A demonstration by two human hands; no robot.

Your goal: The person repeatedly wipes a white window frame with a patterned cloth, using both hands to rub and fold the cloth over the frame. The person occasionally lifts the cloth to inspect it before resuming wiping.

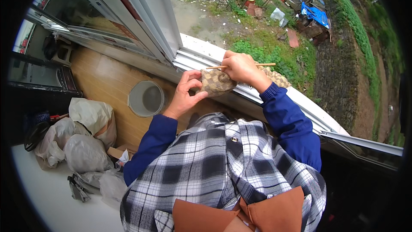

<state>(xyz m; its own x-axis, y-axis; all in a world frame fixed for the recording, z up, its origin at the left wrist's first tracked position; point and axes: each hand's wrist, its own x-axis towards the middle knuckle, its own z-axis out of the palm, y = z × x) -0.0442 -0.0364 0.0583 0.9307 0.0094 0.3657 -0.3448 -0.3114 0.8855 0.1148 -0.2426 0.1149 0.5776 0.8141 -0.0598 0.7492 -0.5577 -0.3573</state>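
Observation:
A piece of brown and yellow patterned cloth (216, 85) lies at the window sill, and part of it shows again beyond my right wrist. My left hand (188, 91) pinches its left edge between thumb and fingers. With my right hand (241, 66) I grip a thin wooden stick (266, 64), like a chopstick, which lies crosswise above the cloth. A curled fold in the cloth sits just beneath the right hand's fingers. The right palm and the cloth directly under it are hidden.
The white window frame (199, 43) runs along the sill, open to a littered yard below. A pale bucket (146, 98) stands on the wood-look floor (93, 67). Several plastic bags (87, 153) lie on a white surface (42, 183) at left. A stool (62, 54) stands farther back.

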